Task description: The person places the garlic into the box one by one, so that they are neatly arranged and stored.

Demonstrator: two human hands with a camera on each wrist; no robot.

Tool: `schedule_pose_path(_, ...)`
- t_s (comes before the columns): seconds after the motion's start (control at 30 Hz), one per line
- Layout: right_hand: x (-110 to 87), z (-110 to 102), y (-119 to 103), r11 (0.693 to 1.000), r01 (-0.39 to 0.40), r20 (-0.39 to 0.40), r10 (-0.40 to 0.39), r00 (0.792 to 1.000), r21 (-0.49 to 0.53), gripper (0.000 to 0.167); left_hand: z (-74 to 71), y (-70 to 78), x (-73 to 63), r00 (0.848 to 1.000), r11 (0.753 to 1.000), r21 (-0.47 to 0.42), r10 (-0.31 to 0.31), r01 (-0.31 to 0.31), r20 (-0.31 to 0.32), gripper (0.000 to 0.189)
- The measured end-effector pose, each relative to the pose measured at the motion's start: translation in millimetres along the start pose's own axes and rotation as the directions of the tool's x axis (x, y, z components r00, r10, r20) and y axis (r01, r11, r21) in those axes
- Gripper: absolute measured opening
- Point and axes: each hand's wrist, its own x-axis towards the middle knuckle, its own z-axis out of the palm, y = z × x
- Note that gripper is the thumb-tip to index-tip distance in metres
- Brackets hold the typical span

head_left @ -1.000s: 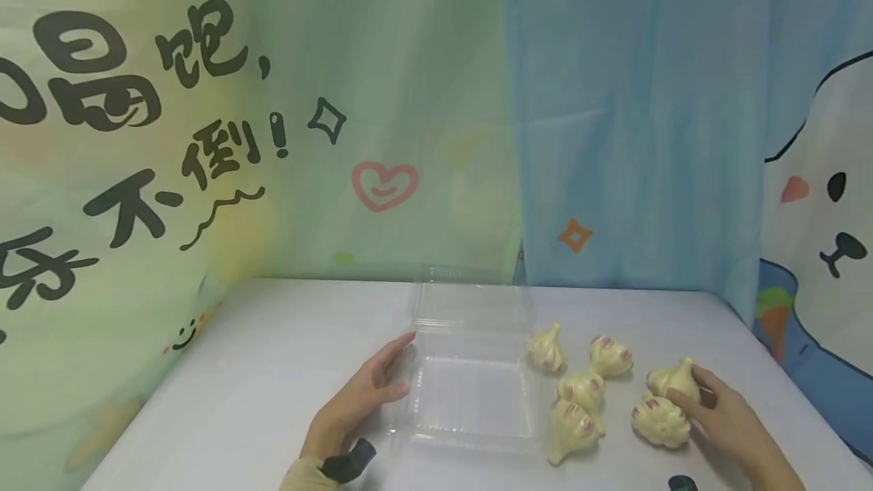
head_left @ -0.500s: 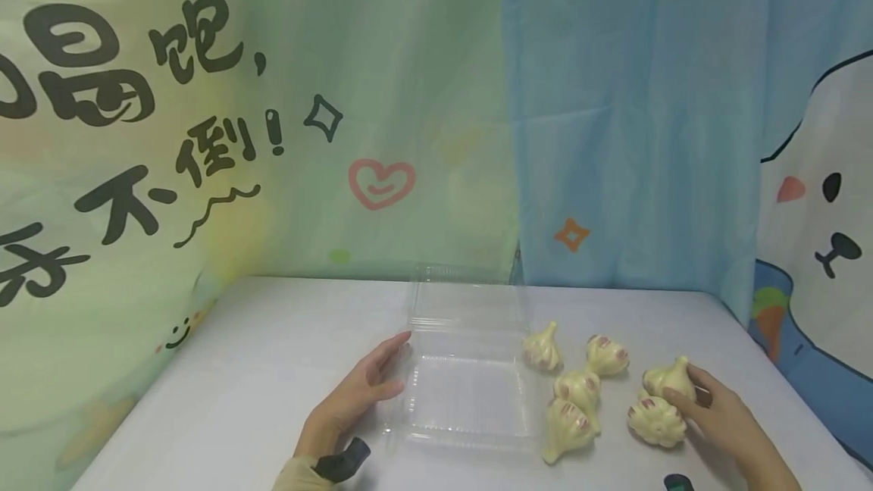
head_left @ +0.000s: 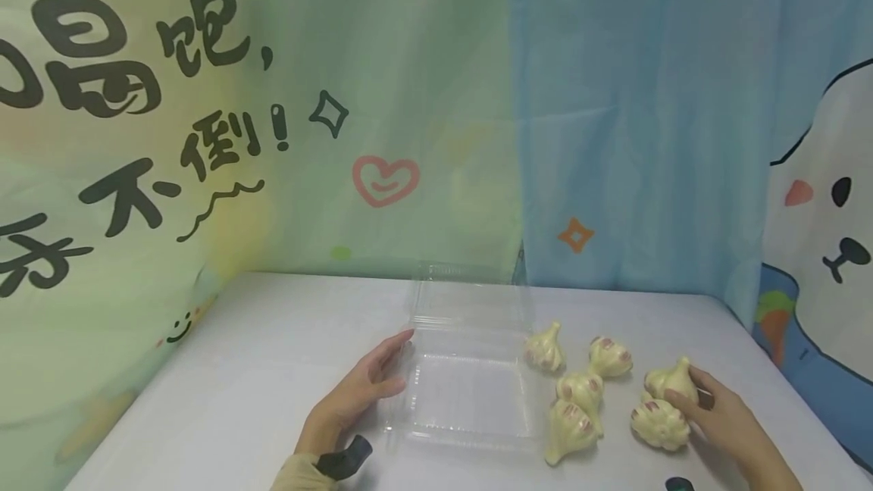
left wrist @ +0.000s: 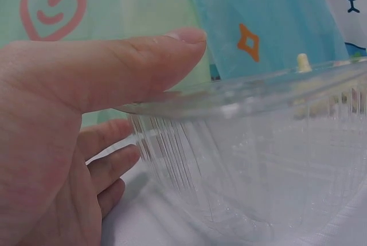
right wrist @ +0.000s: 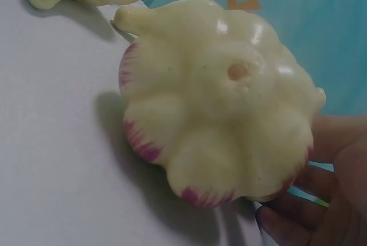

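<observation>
A clear plastic clamshell box [head_left: 470, 396] lies with its lid folded back on the white table. At its left side is my left hand [head_left: 358, 389], fingers extended along the outer wall and thumb [left wrist: 166, 57] by the rim. My right hand [head_left: 723, 415] holds a cream garlic bulb [head_left: 670, 381] at the right, thumb on its near side and fingers behind. Right in front of that bulb sits another garlic bulb [head_left: 660, 424] with purple streaks, which fills much of the right wrist view and hides part of the fingers.
Several more garlic bulbs lie between the box and my right hand, among them one [head_left: 544, 348] near the box's right edge and one [head_left: 571, 430] nearer the front. A printed curtain [head_left: 409, 112] hangs behind the white table [head_left: 273, 339].
The view shifts slightly with the head. Both hands, the box and the garlic bulbs keep their places.
</observation>
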Motion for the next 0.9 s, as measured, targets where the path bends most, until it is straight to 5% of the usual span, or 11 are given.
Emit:
schedule_pose_path(0.43,0.7,1.1,1.4,1.000,0.002,-0.030,-0.003,1.000,-0.020,0.103,0.1,0.4,0.7,1.000,1.000,0.017,0.025,-0.025,0.010,0.072)
schedule_pose_path(0.9,0.8,-3.1,2.9,0.998,-0.024,-0.052,0.021,0.998,-0.050,0.107,1.8,0.9,0.0,1.000,1.000,0.017,-0.016,0.016,-0.009,0.074)
